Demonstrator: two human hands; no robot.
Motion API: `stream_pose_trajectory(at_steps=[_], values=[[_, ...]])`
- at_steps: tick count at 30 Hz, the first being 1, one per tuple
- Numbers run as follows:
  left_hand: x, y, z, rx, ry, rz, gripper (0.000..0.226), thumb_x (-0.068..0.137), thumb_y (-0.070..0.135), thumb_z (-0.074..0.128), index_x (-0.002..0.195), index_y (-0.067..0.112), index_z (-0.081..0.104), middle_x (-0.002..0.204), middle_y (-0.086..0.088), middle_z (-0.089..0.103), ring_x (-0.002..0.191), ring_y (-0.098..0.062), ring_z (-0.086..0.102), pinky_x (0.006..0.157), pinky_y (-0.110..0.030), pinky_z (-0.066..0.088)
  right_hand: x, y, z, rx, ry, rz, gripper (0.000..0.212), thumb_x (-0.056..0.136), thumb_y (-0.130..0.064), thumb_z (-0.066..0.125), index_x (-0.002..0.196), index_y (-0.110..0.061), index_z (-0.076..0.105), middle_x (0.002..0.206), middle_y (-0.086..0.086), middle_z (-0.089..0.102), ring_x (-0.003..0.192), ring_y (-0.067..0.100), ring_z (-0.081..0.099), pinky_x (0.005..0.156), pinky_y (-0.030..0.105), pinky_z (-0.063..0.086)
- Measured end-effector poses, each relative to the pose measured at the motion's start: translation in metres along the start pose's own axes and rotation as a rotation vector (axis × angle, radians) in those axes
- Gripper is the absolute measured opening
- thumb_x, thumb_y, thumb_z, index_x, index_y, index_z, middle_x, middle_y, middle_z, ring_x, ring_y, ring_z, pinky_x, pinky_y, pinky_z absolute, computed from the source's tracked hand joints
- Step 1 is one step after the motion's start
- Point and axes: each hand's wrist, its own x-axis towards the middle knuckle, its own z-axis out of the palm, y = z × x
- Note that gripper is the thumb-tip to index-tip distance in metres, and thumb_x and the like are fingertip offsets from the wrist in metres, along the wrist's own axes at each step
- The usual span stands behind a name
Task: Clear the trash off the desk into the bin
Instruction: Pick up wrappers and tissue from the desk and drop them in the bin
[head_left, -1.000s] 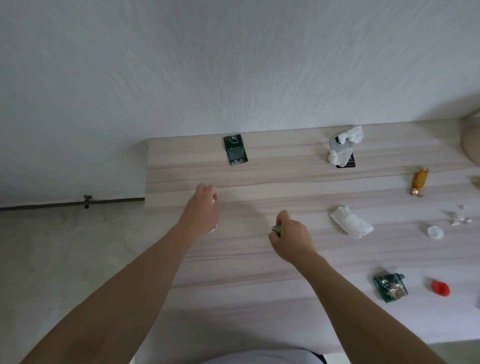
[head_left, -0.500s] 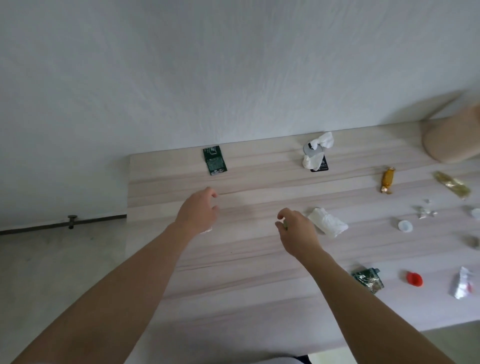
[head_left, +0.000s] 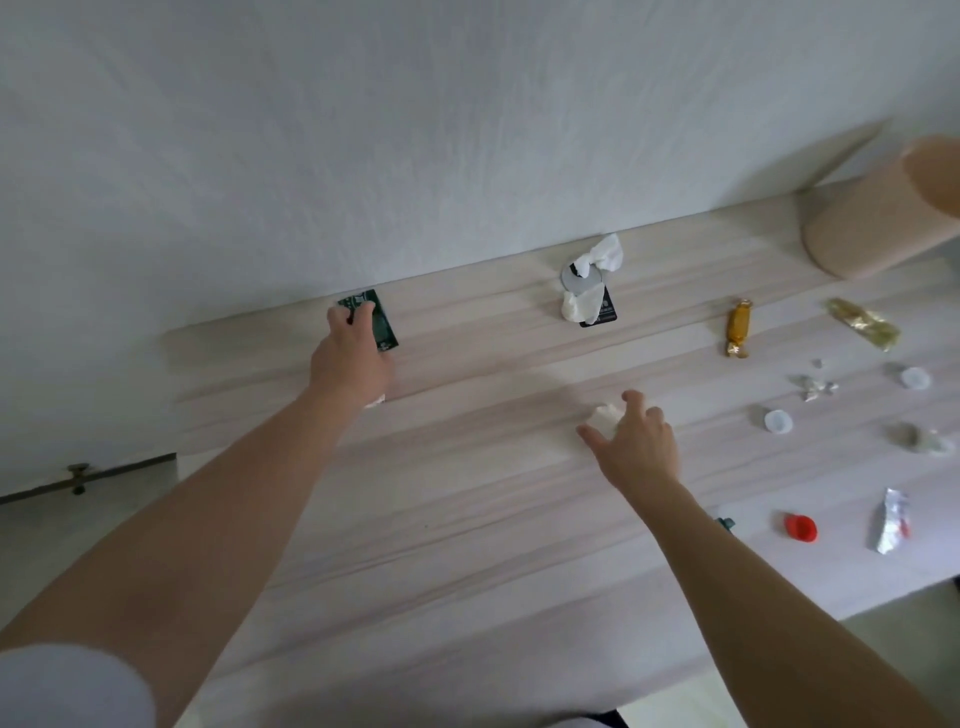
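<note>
A pale wooden desk (head_left: 467, 519) carries scattered trash. My left hand (head_left: 348, 358) reaches to the far edge, its fingertips curled over a dark green packet (head_left: 383, 327). A white scrap (head_left: 375, 401) peeks out under its palm. My right hand (head_left: 636, 447) lies mid-desk with thumb and fingers wrapped around a crumpled white tissue (head_left: 605, 415). A tan cylindrical bin (head_left: 878, 228) stands at the far right against the wall.
By the wall lies a tissue wad with a grey disc on a black card (head_left: 587, 291). To the right are an orange candy wrapper (head_left: 738, 332), a gold wrapper (head_left: 862, 325), a white cap (head_left: 778, 420), silver scraps (head_left: 815, 385), a red cap (head_left: 800, 527) and a silver wrapper (head_left: 891, 522).
My left hand has gone forward from mid-desk onto the green packet. My right hand has moved right onto the white tissue. The view has swung right, showing the bin.
</note>
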Motion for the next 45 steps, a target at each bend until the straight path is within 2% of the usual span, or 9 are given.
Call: stream_pose_trajectory(at_steps=[5,8,14,18,24,28,31,34,45], values=[[0.024,-0.008,0.016,0.017,-0.066,-0.008,0.070,0.089,0.033,0.054,0.149,0.019,0.022,0.157,-0.011,0.017,0.124,-0.039,0.047,0.091,-0.046,0.046,0.011,0.003,0.017,0.026,-0.045,0.058,0.062,0.083,-0.049,0.066,0.127,-0.014,0.041,0.117,0.020,0.052,0.109,0.040,0.052,0.092,0.045,0.043],[0.028,-0.007,0.018,0.029,-0.019,0.008,0.063,0.089,0.033,0.055,0.145,0.016,0.031,0.148,-0.010,0.030,0.113,-0.040,0.054,0.084,-0.047,0.047,0.014,-0.002,0.025,0.058,-0.032,0.023,0.049,0.086,-0.042,0.064,0.116,-0.009,0.046,0.110,0.021,0.055,0.103,0.040,0.053,0.088,0.044,0.043],[0.017,-0.008,0.028,-0.049,0.006,0.056,0.024,0.094,0.024,0.052,0.115,0.012,0.053,0.116,-0.013,0.052,0.094,-0.037,0.058,0.076,-0.044,0.049,0.015,-0.012,0.029,0.001,-0.064,-0.095,0.026,0.096,-0.033,0.054,0.102,-0.008,0.055,0.104,0.012,0.051,0.090,0.031,0.054,0.071,0.034,0.039],[0.002,-0.007,0.029,-0.046,-0.032,0.095,0.019,0.094,0.026,0.051,0.106,0.013,0.056,0.106,-0.011,0.057,0.090,-0.032,0.057,0.070,-0.038,0.045,0.012,-0.019,0.027,0.023,-0.097,-0.150,0.025,0.096,-0.032,0.052,0.097,-0.007,0.053,0.106,0.009,0.042,0.079,0.026,0.047,0.069,0.033,0.037],[-0.032,-0.006,0.020,-0.075,-0.034,0.075,0.016,0.094,0.024,0.047,0.103,0.011,0.051,0.101,-0.012,0.060,0.078,-0.027,0.052,0.065,-0.036,0.041,-0.009,-0.035,0.021,0.051,-0.117,-0.312,0.012,0.094,-0.024,0.054,0.092,-0.013,0.048,0.104,0.011,0.054,0.090,0.030,0.054,0.075,0.038,0.044],[-0.059,-0.002,0.005,-0.088,0.004,0.059,0.014,0.091,0.019,0.047,0.103,0.014,0.050,0.087,-0.008,0.064,0.069,-0.026,0.051,0.060,-0.033,0.038,-0.025,-0.043,0.013,0.024,-0.117,-0.362,0.010,0.091,-0.012,0.053,0.089,-0.016,0.044,0.095,0.009,0.059,0.082,0.030,0.056,0.070,0.040,0.046],[-0.083,0.003,-0.008,-0.085,0.042,0.051,0.022,0.091,0.015,0.045,0.111,0.015,0.053,0.089,-0.007,0.065,0.069,-0.024,0.051,0.060,-0.032,0.037,-0.036,-0.046,0.007,0.033,-0.105,-0.428,0.011,0.087,-0.006,0.051,0.093,-0.015,0.047,0.095,0.010,0.060,0.082,0.032,0.056,0.066,0.035,0.039],[-0.107,0.006,-0.017,-0.098,0.088,0.056,0.024,0.092,0.016,0.043,0.113,0.017,0.055,0.095,-0.009,0.068,0.071,-0.025,0.053,0.062,-0.032,0.039,-0.048,-0.047,0.001,0.070,-0.083,-0.496,0.013,0.086,-0.006,0.052,0.096,-0.013,0.049,0.096,0.011,0.059,0.084,0.036,0.056,0.065,0.034,0.035],[-0.194,0.026,-0.033,-0.170,0.225,0.098,0.015,0.090,0.028,0.051,0.100,0.018,0.056,0.092,-0.006,0.067,0.080,-0.031,0.059,0.064,-0.035,0.045,-0.111,-0.028,-0.037,0.037,0.004,-0.629,0.015,0.087,-0.011,0.056,0.088,-0.018,0.044,0.091,0.005,0.051,0.076,0.028,0.051,0.065,0.036,0.043]])
